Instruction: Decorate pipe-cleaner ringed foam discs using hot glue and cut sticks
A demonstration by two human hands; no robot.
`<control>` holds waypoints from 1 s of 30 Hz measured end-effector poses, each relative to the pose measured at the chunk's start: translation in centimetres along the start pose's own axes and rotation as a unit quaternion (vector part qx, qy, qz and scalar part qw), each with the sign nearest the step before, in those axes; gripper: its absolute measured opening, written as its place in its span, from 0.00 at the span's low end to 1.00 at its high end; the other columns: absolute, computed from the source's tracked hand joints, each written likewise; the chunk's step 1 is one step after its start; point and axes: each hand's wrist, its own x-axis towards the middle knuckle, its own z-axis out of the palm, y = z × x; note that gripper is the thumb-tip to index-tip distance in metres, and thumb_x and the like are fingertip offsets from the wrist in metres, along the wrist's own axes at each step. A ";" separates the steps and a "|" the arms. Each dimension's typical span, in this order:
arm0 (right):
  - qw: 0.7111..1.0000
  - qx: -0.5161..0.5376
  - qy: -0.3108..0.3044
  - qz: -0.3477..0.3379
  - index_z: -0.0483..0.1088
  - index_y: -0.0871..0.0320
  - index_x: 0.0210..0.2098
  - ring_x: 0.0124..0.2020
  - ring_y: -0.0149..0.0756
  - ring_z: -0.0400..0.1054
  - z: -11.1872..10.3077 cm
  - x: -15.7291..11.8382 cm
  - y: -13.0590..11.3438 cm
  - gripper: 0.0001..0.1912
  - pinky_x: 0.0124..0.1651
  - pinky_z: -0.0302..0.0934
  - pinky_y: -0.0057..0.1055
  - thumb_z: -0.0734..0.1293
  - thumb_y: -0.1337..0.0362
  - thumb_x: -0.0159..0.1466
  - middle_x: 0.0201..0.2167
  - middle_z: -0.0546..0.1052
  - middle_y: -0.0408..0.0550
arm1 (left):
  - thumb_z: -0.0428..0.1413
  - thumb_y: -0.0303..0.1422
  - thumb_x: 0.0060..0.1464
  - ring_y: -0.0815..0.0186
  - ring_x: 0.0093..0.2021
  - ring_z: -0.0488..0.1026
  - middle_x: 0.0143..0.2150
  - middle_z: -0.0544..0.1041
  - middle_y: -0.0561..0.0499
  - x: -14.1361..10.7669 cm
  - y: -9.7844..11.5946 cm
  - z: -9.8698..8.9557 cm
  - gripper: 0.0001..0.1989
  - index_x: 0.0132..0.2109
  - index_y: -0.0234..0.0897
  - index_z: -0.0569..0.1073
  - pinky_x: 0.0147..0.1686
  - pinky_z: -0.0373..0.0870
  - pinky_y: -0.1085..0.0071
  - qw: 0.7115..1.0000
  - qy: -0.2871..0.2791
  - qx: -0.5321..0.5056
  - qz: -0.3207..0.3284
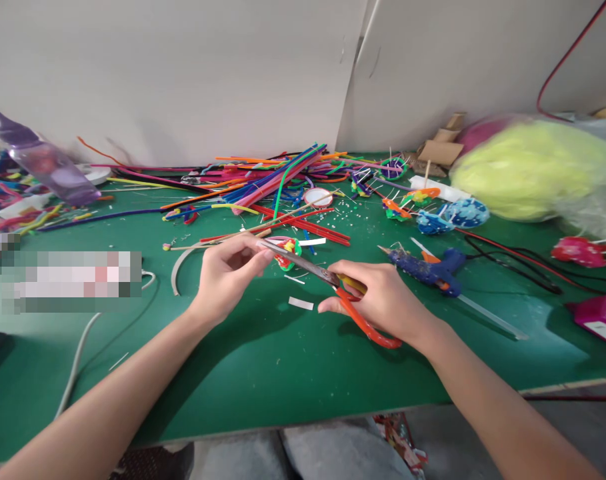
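My right grip (383, 300) is closed round the handles of the scissors (307, 266), the orange loop hanging lowest. Their long axis slants across in front of me: handles at the right and nearer my body, blades pointing left and away. My left grip (227, 277) is narrow, thumb and forefinger coming together at the blade tips — I cannot tell whether anything small is pinched between them. So the tips sit at my left fingers, with the pivot just ahead of my right.

A bright craft piece (291, 245) lies just beyond the scissors' blades, partly hidden by them, and my left grip is the nearer to it. On the near side of the scissors, a pale strip (301, 304) lies on the table (253, 380), close to my right thumb. The glue gun (427, 270) is to the scissors' right — the heaped stems (283, 177) well beyond them.
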 end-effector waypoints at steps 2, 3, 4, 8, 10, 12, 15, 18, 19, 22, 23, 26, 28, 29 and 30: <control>1.000 -0.005 0.002 0.000 0.70 0.56 0.34 0.22 0.27 0.50 0.0 0.0 0.0 0.22 0.25 0.49 0.25 0.70 0.44 0.55 0.21 0.60 0.37 | 0.62 0.32 0.49 0.73 0.21 0.65 0.24 0.72 0.53 0.0 0.0 0.0 0.05 0.29 0.36 0.76 0.20 0.61 0.76 1.000 0.001 0.000 -0.002; 1.000 -0.008 -0.002 0.002 0.70 0.56 0.34 0.22 0.27 0.50 -0.1 0.0 0.0 0.22 0.25 0.49 0.25 0.70 0.44 0.54 0.20 0.60 0.37 | 0.63 0.32 0.49 0.74 0.21 0.65 0.24 0.72 0.53 0.0 -0.1 0.0 0.05 0.29 0.36 0.76 0.20 0.60 0.76 1.000 0.001 -0.002 -0.003; 1.000 -0.011 -0.008 0.007 0.70 0.56 0.35 0.22 0.27 0.50 -0.1 0.0 -0.1 0.22 0.25 0.49 0.25 0.70 0.43 0.54 0.21 0.60 0.37 | 0.63 0.32 0.49 0.74 0.21 0.64 0.24 0.72 0.54 0.0 -0.1 -0.1 0.05 0.29 0.36 0.76 0.19 0.60 0.76 1.000 0.000 -0.004 -0.004; 0.998 -0.006 -0.049 0.031 0.68 0.55 0.36 0.23 0.27 0.53 -0.4 0.1 -0.3 0.24 0.25 0.51 0.24 0.70 0.42 0.54 0.22 0.63 0.37 | 0.63 0.31 0.50 0.74 0.21 0.64 0.23 0.72 0.54 0.1 -0.3 -0.1 0.05 0.29 0.36 0.76 0.19 0.59 0.77 1.000 -0.005 -0.022 -0.009; 0.998 -0.004 -0.054 0.033 0.68 0.55 0.36 0.23 0.28 0.54 -0.4 0.1 -0.4 0.24 0.26 0.52 0.24 0.69 0.41 0.53 0.23 0.64 0.37 | 0.63 0.32 0.50 0.75 0.21 0.64 0.24 0.72 0.54 0.2 -0.3 -0.1 0.06 0.28 0.36 0.75 0.20 0.60 0.77 1.000 -0.008 -0.026 -0.014; 0.999 -0.008 -0.045 0.028 0.69 0.56 0.35 0.23 0.28 0.54 -0.3 0.1 -0.3 0.26 0.26 0.52 0.25 0.69 0.39 0.53 0.22 0.64 0.37 | 0.63 0.32 0.49 0.75 0.21 0.64 0.23 0.72 0.54 0.2 -0.3 -0.2 0.06 0.28 0.35 0.75 0.19 0.60 0.78 1.000 -0.009 -0.019 -0.021; 0.999 -0.024 -0.019 0.013 0.71 0.57 0.34 0.23 0.28 0.52 -0.1 0.0 -0.1 0.27 0.25 0.51 0.26 0.68 0.38 0.53 0.21 0.63 0.38 | 0.63 0.33 0.49 0.74 0.20 0.64 0.21 0.70 0.55 0.1 -0.3 -0.2 0.07 0.28 0.35 0.75 0.18 0.59 0.78 0.999 -0.011 -0.001 -0.030; 0.999 -0.035 0.002 -0.004 0.72 0.57 0.34 0.22 0.28 0.53 0.0 0.0 0.0 0.26 0.26 0.52 0.26 0.68 0.39 0.54 0.21 0.66 0.39 | 0.63 0.34 0.49 0.74 0.20 0.64 0.20 0.70 0.55 0.1 -0.3 -0.2 0.08 0.28 0.35 0.74 0.18 0.58 0.78 0.999 -0.011 0.010 -0.033; 0.999 -0.036 0.007 -0.008 0.73 0.57 0.34 0.22 0.28 0.54 0.0 0.0 0.0 0.27 0.26 0.53 0.27 0.67 0.39 0.54 0.22 0.67 0.40 | 0.63 0.34 0.49 0.74 0.20 0.64 0.21 0.70 0.55 0.1 -0.3 -0.2 0.08 0.28 0.35 0.74 0.18 0.59 0.78 0.999 -0.010 0.011 -0.034; 0.999 -0.039 0.015 -0.015 0.73 0.58 0.34 0.22 0.29 0.57 0.1 0.0 0.0 0.26 0.27 0.55 0.27 0.68 0.39 0.54 0.23 0.70 0.42 | 0.63 0.34 0.49 0.74 0.20 0.64 0.21 0.70 0.55 0.1 -0.3 -0.2 0.08 0.28 0.35 0.74 0.19 0.59 0.77 0.999 -0.012 0.016 -0.041; 0.999 -0.041 0.017 -0.017 0.73 0.58 0.34 0.22 0.29 0.58 0.1 0.0 0.0 0.26 0.28 0.56 0.27 0.68 0.40 0.54 0.23 0.71 0.43 | 0.63 0.34 0.49 0.74 0.20 0.63 0.20 0.70 0.55 0.1 -0.3 -0.2 0.08 0.28 0.35 0.74 0.19 0.58 0.77 0.999 -0.014 0.017 -0.043; 0.998 -0.044 0.027 -0.023 0.74 0.58 0.34 0.23 0.30 0.61 0.1 0.0 0.0 0.25 0.29 0.57 0.28 0.69 0.41 0.54 0.24 0.74 0.44 | 0.63 0.36 0.49 0.74 0.19 0.63 0.20 0.69 0.55 0.2 -0.2 -0.2 0.09 0.28 0.35 0.74 0.18 0.58 0.77 0.998 -0.016 0.021 -0.051; 0.998 -0.044 0.035 -0.028 0.74 0.58 0.34 0.24 0.31 0.63 0.2 -0.1 0.0 0.24 0.29 0.58 0.28 0.70 0.42 0.54 0.25 0.75 0.45 | 0.63 0.36 0.49 0.74 0.19 0.63 0.20 0.69 0.55 0.2 -0.2 -0.2 0.10 0.27 0.35 0.74 0.18 0.58 0.77 0.998 -0.015 0.025 -0.053; 0.998 -0.043 0.038 -0.030 0.74 0.58 0.34 0.24 0.32 0.64 0.2 -0.1 0.1 0.24 0.30 0.59 0.28 0.70 0.42 0.53 0.26 0.75 0.45 | 0.63 0.36 0.49 0.74 0.19 0.63 0.20 0.69 0.55 0.2 -0.2 -0.2 0.10 0.27 0.35 0.74 0.18 0.58 0.77 0.998 -0.015 0.027 -0.054; 0.998 -0.042 0.041 -0.032 0.74 0.58 0.34 0.24 0.32 0.65 0.2 -0.1 0.1 0.24 0.30 0.59 0.28 0.70 0.42 0.53 0.26 0.76 0.46 | 0.63 0.37 0.49 0.74 0.19 0.63 0.20 0.69 0.54 0.2 -0.2 -0.2 0.10 0.27 0.35 0.74 0.18 0.58 0.76 0.998 -0.016 0.028 -0.053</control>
